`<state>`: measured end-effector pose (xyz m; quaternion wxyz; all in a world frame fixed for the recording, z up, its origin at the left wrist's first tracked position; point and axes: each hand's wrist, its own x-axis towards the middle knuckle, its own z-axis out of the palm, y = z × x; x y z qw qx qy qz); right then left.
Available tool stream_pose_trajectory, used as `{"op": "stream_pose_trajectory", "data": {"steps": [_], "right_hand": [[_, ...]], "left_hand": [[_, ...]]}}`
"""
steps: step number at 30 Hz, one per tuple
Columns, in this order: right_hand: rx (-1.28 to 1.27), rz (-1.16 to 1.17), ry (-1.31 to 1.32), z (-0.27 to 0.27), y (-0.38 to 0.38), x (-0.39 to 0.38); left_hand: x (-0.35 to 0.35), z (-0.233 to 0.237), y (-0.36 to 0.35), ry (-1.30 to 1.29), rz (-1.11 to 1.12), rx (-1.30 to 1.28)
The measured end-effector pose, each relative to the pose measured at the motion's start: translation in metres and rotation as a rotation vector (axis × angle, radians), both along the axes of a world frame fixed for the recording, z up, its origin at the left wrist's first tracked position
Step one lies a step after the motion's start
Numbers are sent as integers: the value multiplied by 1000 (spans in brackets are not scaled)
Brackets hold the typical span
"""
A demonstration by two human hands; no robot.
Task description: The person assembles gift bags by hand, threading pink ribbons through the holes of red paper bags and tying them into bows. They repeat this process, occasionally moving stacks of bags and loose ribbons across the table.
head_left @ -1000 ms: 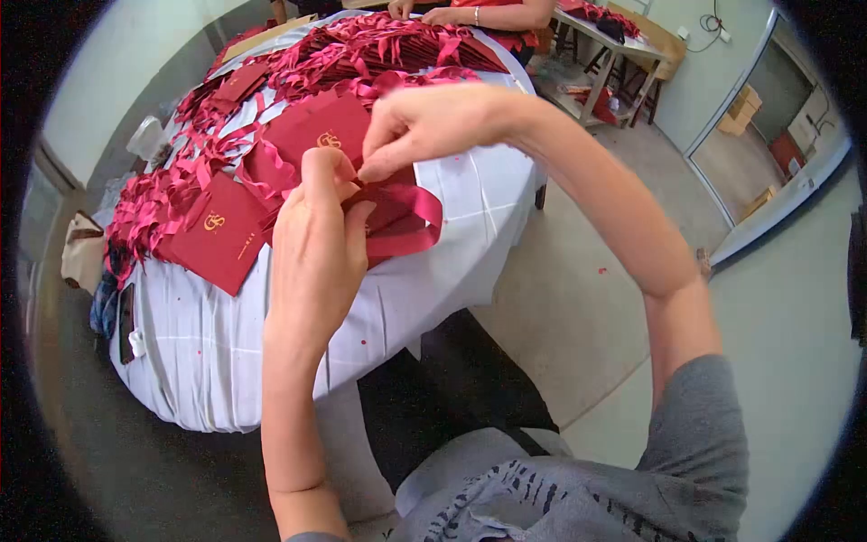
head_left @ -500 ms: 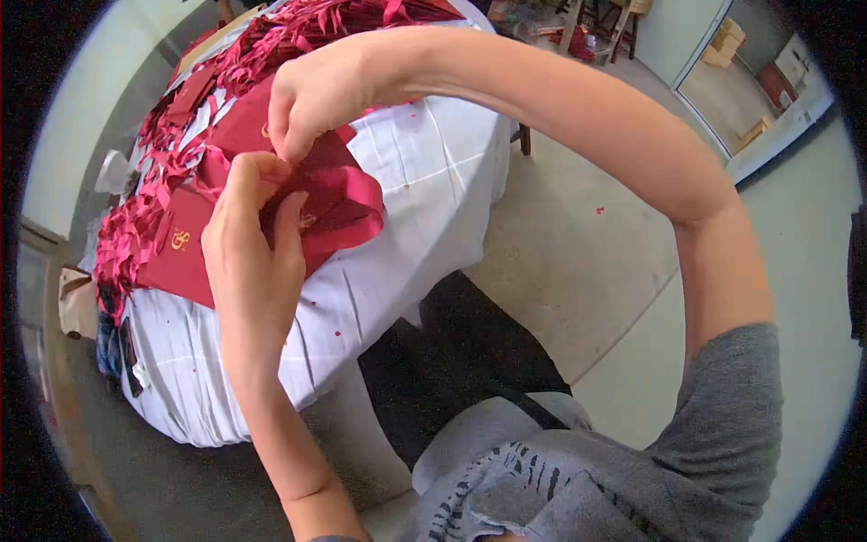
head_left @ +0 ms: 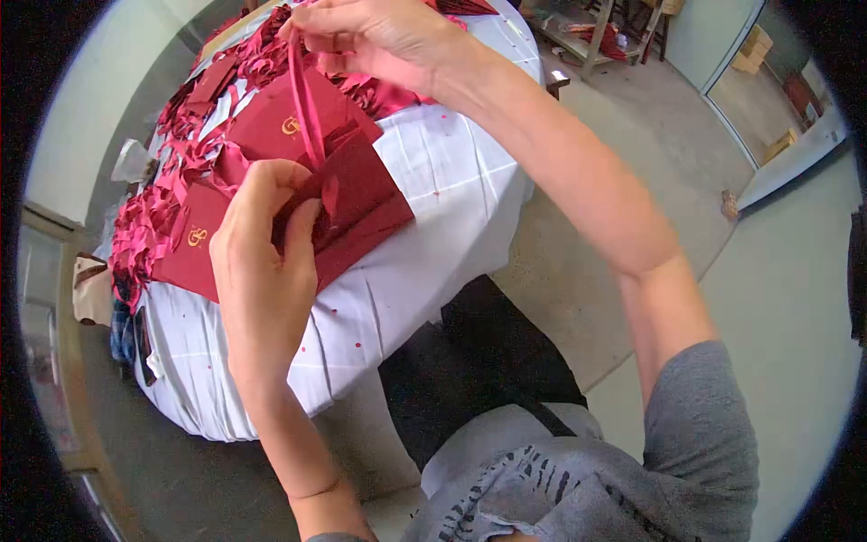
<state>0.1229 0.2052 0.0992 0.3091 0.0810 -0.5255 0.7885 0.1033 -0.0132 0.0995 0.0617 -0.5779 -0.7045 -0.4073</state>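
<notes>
My left hand (head_left: 266, 239) is closed on the edge of a dark red paper bag (head_left: 375, 194), its thumb and fingers pinched around the near-left side. From this bag a pink-red ribbon (head_left: 309, 113) stretches upward in a narrow loop. The top of that ribbon is pinched in my right hand (head_left: 375, 36), raised above the far side of the table. Behind the held bag lies another red bag (head_left: 262, 117) with a gold emblem. One more red bag (head_left: 185, 257), also marked in gold, lies left of my left hand.
A heap of red ribbons (head_left: 144, 217) and bags runs along the far left of the table, on a white cloth (head_left: 452, 181) dotted with small red bits. A wooden stand (head_left: 601, 41) is on the floor beyond, and a glass door (head_left: 736, 90) is at the right.
My right hand has moved up and away from my left, drawing the ribbon into a taut upright loop. The wide ribbon loop over the bag's right side is gone from there.
</notes>
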Motion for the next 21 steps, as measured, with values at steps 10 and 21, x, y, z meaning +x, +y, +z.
{"op": "stream_pose_trajectory", "data": {"steps": [10, 21], "right_hand": [[371, 278, -243, -27, -42, 53], [376, -96, -179, -22, -58, 45]], "left_hand": [[-6, 3, -1, 186, -7, -66], [-5, -2, 4, 282, 49, -21]]}}
